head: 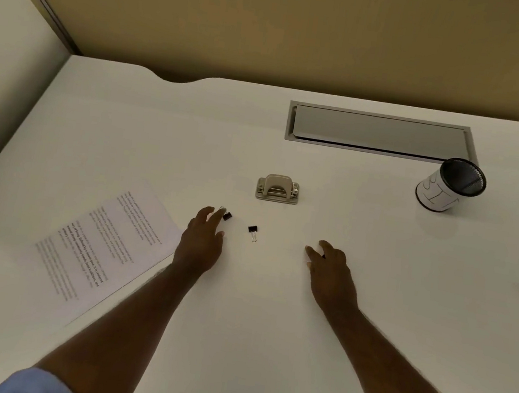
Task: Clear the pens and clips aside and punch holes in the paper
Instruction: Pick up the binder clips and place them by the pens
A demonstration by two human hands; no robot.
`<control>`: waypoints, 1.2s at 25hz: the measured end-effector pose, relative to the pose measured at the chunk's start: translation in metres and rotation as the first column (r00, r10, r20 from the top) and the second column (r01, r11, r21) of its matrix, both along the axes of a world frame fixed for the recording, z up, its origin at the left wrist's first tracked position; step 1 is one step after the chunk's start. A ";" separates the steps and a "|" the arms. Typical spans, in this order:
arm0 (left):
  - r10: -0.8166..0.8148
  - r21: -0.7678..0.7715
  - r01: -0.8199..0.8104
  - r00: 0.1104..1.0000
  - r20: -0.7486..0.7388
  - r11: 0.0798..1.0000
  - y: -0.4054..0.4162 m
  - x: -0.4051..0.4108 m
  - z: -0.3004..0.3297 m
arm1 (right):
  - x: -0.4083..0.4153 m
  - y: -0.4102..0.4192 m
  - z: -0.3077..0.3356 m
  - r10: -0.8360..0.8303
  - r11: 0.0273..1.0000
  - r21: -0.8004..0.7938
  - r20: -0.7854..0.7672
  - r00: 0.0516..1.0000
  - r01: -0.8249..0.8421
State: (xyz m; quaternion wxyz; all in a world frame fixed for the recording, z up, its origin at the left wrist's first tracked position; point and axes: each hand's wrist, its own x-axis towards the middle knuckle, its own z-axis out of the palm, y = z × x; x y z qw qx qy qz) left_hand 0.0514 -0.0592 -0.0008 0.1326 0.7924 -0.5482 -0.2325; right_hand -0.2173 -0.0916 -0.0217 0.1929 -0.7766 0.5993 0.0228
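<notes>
Paper lies slantwise, long axis running near-left to far-right, beside left hand.

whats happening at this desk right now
A person is tidying small items off a white desk. The left hand has its fingers at one black binder clip, though a firm grip can't be confirmed. A second binder clip lies loose between the hands. The right hand rests empty. The hole punch and the printed paper lie untouched.
</notes>
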 end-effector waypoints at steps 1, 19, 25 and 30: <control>-0.019 0.000 0.019 1.000 -0.014 1.000 -0.005 0.003 -0.001 | 0.001 0.001 -0.002 -0.039 0.999 0.017 0.025 0.999 0.039; -0.296 -0.020 0.298 0.953 0.066 0.954 -0.026 -0.004 -0.012 | 0.006 0.016 0.011 -0.144 0.977 -0.121 0.250 0.957 0.178; -0.343 0.017 0.343 0.935 0.094 0.939 -0.030 -0.005 -0.005 | -0.002 0.019 0.020 -0.183 0.977 -0.066 0.245 0.952 0.204; -0.363 -0.016 0.365 0.929 0.071 0.931 -0.031 -0.027 -0.002 | -0.008 0.023 0.026 -0.186 0.975 -0.072 0.263 0.947 0.212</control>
